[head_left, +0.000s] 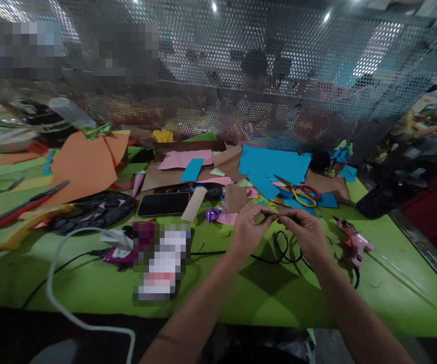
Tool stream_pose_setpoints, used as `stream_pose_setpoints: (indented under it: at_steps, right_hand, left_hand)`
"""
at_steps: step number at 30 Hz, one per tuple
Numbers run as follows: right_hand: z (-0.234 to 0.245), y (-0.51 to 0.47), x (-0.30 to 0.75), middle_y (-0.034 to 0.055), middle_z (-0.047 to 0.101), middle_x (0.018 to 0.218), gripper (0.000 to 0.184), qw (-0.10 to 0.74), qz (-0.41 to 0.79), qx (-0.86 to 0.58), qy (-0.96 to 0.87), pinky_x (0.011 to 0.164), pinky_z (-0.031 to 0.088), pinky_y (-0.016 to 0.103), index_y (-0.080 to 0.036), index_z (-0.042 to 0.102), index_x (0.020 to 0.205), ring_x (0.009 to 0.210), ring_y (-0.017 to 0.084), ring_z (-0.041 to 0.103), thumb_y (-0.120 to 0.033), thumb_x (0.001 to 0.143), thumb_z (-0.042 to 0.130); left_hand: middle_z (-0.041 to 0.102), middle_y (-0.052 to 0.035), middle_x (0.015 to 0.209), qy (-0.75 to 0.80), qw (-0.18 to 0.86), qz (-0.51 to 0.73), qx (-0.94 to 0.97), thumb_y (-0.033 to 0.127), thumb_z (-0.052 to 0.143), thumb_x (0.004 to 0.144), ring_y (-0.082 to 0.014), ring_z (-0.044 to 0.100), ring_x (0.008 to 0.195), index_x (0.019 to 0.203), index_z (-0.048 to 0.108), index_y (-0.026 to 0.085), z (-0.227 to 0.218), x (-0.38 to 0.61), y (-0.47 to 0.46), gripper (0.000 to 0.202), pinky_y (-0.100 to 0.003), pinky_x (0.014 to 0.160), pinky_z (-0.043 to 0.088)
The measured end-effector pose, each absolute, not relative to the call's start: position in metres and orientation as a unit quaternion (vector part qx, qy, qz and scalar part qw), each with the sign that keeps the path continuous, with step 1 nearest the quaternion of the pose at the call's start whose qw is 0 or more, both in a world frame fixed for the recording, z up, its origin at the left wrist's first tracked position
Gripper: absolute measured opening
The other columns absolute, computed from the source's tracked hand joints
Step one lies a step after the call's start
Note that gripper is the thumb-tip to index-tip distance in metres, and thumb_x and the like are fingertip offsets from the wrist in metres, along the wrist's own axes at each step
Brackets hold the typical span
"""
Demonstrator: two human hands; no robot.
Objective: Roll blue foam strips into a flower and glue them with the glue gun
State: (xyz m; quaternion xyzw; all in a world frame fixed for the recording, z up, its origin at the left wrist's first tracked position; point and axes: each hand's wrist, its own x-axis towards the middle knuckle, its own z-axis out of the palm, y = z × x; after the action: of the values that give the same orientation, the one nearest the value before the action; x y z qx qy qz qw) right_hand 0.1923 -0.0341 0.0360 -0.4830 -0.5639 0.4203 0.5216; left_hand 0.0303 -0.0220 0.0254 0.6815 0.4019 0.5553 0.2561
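Observation:
My left hand [252,226] and my right hand [305,231] meet fingertip to fingertip above the green table [264,303]. Both pinch something small and dark between them, too small to name. A black cable [267,260] runs in loops beneath them. Just beyond lie yellow- and red-handled scissors [305,196], a piece of brown paper [235,198] and a crumpled purple piece [213,215]. To the right of my right hand rests a pink glue gun [355,245] with a lit red light and a long clear glue stick [411,285] behind it.
Blue paper [275,164], orange paper [85,167] and a black phone [164,204] lie across the table. At left are a yellow glue gun [32,225], a purple power strip [118,257] with a white cable [53,283], and a blurred-out lit phone [163,265]. A perforated metal screen [218,65] stands behind.

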Motion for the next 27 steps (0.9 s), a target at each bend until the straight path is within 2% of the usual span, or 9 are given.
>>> stream_pose_setpoints:
  at_steps: [5,8,14,20,27]
  right_hand:
    - [0.035,-0.033,0.193,0.0015,0.069,0.078,0.015,0.521,0.440,-0.478,-0.553,0.068,0.043,0.030,-0.024,0.075,0.079,0.072,0.017,0.056,-0.038,0.073,0.077]
    - [0.034,-0.031,0.195,0.0002,0.066,0.071,0.016,0.550,0.452,-0.474,-0.518,0.063,0.040,0.029,-0.024,0.073,0.076,0.066,0.015,0.052,-0.039,0.072,0.078]
    - [0.034,-0.028,0.198,-0.0020,0.057,0.061,0.027,0.593,0.553,-0.420,-0.408,0.053,0.035,0.025,-0.022,0.068,0.067,0.057,0.011,0.046,-0.044,0.066,0.084]
    - [0.034,-0.024,0.197,-0.0006,0.062,0.066,0.031,0.607,0.587,-0.402,-0.355,0.049,0.035,0.025,-0.021,0.070,0.068,0.055,0.010,0.047,-0.049,0.067,0.082]
    - [0.037,-0.025,0.199,-0.0010,0.065,0.072,0.025,0.607,0.585,-0.397,-0.361,0.054,0.041,0.022,-0.022,0.073,0.073,0.063,0.010,0.053,-0.038,0.060,0.088]
  left_hand:
    - [0.066,-0.0030,0.081,0.420,0.250,0.534,0.689,0.020,0.065,0.084,-0.0184,0.061,0.084,0.079,0.062,0.020,0.028,0.031,-0.024,0.006,-0.030,0.074,0.047]
    - [0.064,-0.0033,0.084,0.435,0.266,0.525,0.682,0.019,0.059,0.086,-0.0176,0.060,0.084,0.081,0.058,0.020,0.028,0.031,-0.025,0.005,-0.029,0.071,0.046]
    - [0.066,-0.0040,0.083,0.457,0.237,0.462,0.722,0.025,0.048,0.095,-0.0194,0.059,0.083,0.084,0.060,0.020,0.026,0.027,-0.020,0.017,-0.031,0.072,0.042]
    - [0.067,-0.0032,0.079,0.503,0.173,0.365,0.764,0.021,0.054,0.092,-0.0199,0.058,0.080,0.075,0.060,0.019,0.020,0.026,-0.016,0.018,-0.030,0.068,0.038]
    - [0.072,-0.0036,0.087,0.527,0.172,0.363,0.749,0.015,0.063,0.083,-0.0214,0.061,0.087,0.081,0.066,0.019,0.017,0.027,-0.015,0.006,-0.031,0.073,0.041]
